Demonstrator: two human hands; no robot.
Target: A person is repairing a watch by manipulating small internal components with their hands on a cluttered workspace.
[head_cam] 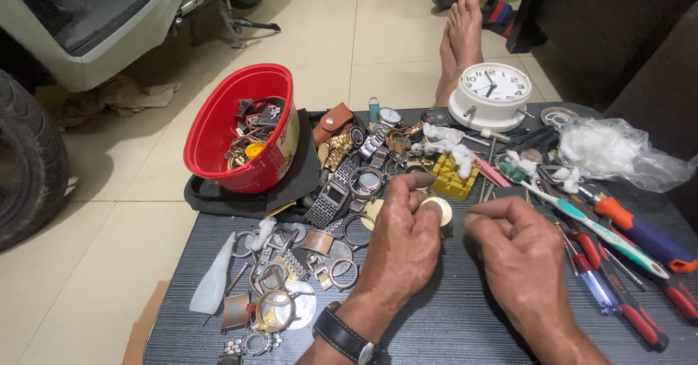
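My left hand [403, 245] pinches a small round gold watch case [438, 209] between thumb and fingers above the dark table [465, 321]. A black-strapped wristwatch [345, 338] sits on that wrist. My right hand [520, 252] is loosely closed right beside the case, fingertips curled toward it; whether it grips anything small I cannot tell. Between and beyond the hands lie a yellow plastic holder [451, 178] and bits of white cotton [445, 141].
A red bucket [240, 129] of watch parts leans at the table's back left. Watches, bands and rings [342, 176] litter the left half. A white alarm clock [491, 92], a cotton bag [614, 150], a toothbrush [582, 216] and screwdrivers [640, 238] lie on the right. Bare feet [459, 41] rest beyond the table.
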